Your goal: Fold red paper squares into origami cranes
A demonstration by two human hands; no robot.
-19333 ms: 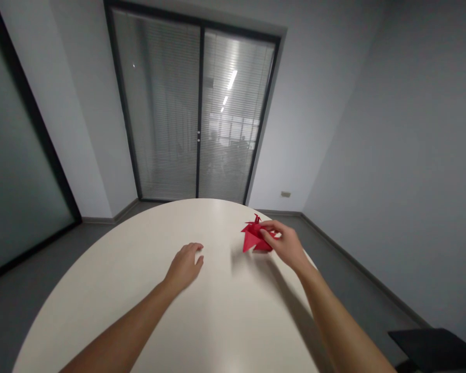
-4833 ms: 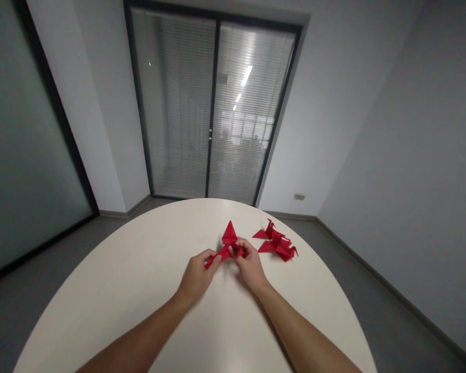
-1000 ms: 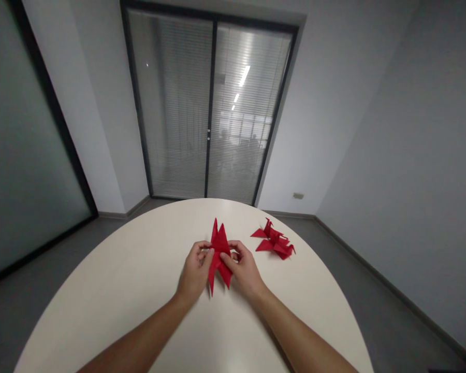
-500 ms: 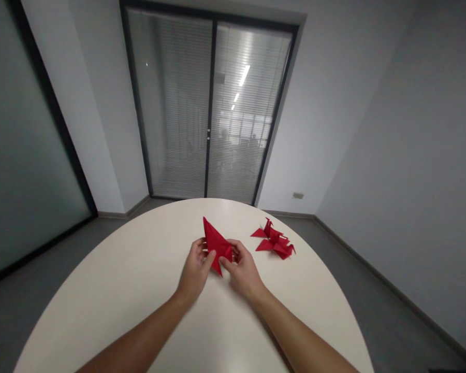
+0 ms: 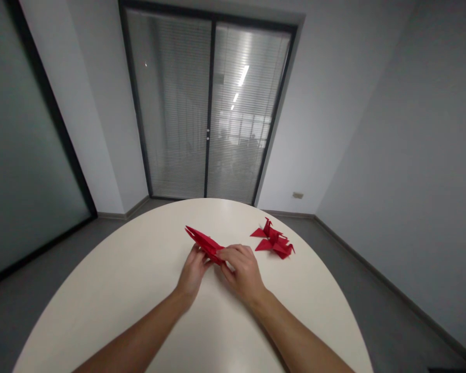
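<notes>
A piece of folded red origami paper [image 5: 204,242] is held just above the table, its long split point aimed to the far left. My left hand [image 5: 194,265] grips it from below and the left, with the fingertips partly hidden behind the paper. My right hand [image 5: 238,264] pinches its near right end, thumb under and fingers on top. To the right of my hands, several finished red paper cranes [image 5: 276,243] lie close together on the table, overlapping one another.
The round cream table [image 5: 140,311] fills the lower view. Past its far edge stand glass doors [image 5: 209,114] with blinds. A wall socket [image 5: 297,195] sits low on the wall at the right.
The folded paper has been turned from showing its broad face to edge-on, its tip swinging left. My right fingers have come round onto its top.
</notes>
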